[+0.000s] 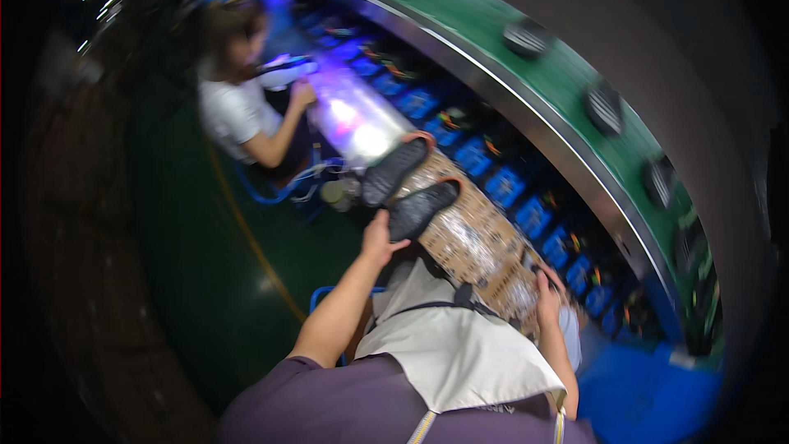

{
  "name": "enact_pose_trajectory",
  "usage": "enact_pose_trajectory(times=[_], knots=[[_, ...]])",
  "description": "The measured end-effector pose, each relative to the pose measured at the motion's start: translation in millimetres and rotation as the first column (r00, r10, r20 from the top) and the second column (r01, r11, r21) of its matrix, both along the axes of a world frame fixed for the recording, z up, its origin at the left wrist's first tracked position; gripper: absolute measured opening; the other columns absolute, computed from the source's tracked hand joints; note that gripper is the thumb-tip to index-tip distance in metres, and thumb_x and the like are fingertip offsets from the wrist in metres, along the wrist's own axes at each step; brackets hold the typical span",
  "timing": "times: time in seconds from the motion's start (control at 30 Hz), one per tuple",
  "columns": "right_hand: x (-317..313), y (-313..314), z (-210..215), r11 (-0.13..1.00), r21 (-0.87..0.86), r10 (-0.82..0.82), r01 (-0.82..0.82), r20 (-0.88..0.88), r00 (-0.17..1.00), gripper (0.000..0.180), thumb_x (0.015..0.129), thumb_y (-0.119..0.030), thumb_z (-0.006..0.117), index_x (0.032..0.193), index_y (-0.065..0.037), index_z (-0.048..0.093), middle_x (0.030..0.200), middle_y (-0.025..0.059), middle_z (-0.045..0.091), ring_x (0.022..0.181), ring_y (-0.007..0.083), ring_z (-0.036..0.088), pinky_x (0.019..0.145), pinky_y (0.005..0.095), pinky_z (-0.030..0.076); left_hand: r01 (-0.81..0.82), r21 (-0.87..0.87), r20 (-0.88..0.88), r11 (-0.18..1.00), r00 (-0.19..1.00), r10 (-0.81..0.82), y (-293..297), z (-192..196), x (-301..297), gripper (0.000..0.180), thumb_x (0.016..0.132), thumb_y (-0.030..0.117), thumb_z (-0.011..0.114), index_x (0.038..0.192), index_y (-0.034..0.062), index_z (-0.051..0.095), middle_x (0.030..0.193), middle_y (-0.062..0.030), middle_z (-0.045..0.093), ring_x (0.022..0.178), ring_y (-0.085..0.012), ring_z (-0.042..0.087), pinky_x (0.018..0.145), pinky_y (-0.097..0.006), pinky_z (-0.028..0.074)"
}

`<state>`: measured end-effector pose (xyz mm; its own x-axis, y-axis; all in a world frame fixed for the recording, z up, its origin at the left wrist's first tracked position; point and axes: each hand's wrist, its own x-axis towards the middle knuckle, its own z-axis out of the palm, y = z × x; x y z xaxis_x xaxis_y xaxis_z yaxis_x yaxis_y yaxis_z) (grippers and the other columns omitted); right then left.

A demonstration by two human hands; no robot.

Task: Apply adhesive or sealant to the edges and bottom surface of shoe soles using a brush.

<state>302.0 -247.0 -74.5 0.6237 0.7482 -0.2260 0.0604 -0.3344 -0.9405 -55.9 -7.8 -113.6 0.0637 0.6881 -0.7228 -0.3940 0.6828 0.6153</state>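
Observation:
Two black shoe soles with orange at their far ends lie side by side across the bench. My left hand (380, 238) grips the near end of the closer sole (421, 210), its thumb along the lower edge. Just beyond it, the other sole (396, 171) lies apart from my fingers. Over the right part of the bench, the fingers of my right hand (548, 294) are bent around a small dark thing (555, 279), too blurred to name. Brown, patterned covering with shiny clear wrap (477, 242) lies under both soles and near my right hand.
A green conveyor (567, 74) carries several dark striped shoe parts (604, 108). Below its metal edge runs a row of blue holders (504, 183). At the far left sits a co-worker (242, 107) by a purple-lit bench end. A round container (335, 195) stands left of the soles.

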Motion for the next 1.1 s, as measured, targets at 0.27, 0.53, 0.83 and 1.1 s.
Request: enact_pose_trajectory(times=[0.27, 0.53, 0.83, 1.1], knots=[[45.2, -22.6, -90.8, 0.996, -0.044, -0.093, 0.083, -0.304, 0.948, 0.034, 0.106, -0.034, 0.061, 0.127, -0.009, 0.069, 0.087, -0.0028, 0.062, 0.072, 0.006, 0.052, 0.064, 0.0223, 0.044, 0.488, 0.223, -0.888, 0.844, 0.458, -0.031, -18.1, -32.6, 1.4, 0.079, 0.091, 0.043, 0.067, 0.146, -0.01, 0.046, 0.132, -0.0352, 0.057, 0.126, -0.0487, 0.055, 0.107, -0.046, 0.047], [90.7, -10.2, -144.2, 0.995, -0.096, -0.064, 0.02, -0.486, 0.872, 0.031, 0.104, -0.044, 0.059, 0.119, -0.019, 0.069, 0.081, -0.0077, 0.059, 0.073, 0.0053, 0.052, 0.063, 0.0235, 0.037, 0.547, 0.194, -0.9, 0.815, 0.429, -0.074, -31.0, -28.6, -12.2, 0.073, 0.093, 0.043, 0.067, 0.146, -0.0034, 0.051, 0.126, -0.0328, 0.062, 0.119, -0.0477, 0.061, 0.104, -0.049, 0.05], [92.4, -17.1, -182.0, 0.999, -0.031, -0.003, -0.02, -0.607, 0.795, 0.038, 0.099, -0.047, 0.065, 0.125, -0.019, 0.066, 0.11, -0.0025, 0.067, 0.106, 0.0157, 0.056, 0.094, 0.0388, 0.035, 0.586, 0.218, -0.91, 0.781, 0.411, -0.054, -40.2, -35.8, -24.1, 0.073, 0.092, 0.046, 0.067, 0.143, -0.0041, 0.054, 0.126, -0.0312, 0.065, 0.121, -0.0448, 0.061, 0.105, -0.047, 0.049], [75.4, -42.6, -183.1, 0.992, 0.122, 0.107, -0.031, -0.685, 0.721, 0.045, 0.101, -0.044, 0.062, 0.136, -0.016, 0.062, 0.137, 0.0038, 0.066, 0.134, 0.0231, 0.053, 0.117, 0.0469, 0.026, 0.665, 0.472, -0.879, 0.578, 0.409, 0.247, -31.1, 32.2, -19.6, 0.048, 0.085, 0.026, 0.077, 0.122, -0.0041, 0.069, 0.117, -0.0283, 0.068, 0.107, -0.0435, 0.067, 0.093, -0.047, 0.055]])
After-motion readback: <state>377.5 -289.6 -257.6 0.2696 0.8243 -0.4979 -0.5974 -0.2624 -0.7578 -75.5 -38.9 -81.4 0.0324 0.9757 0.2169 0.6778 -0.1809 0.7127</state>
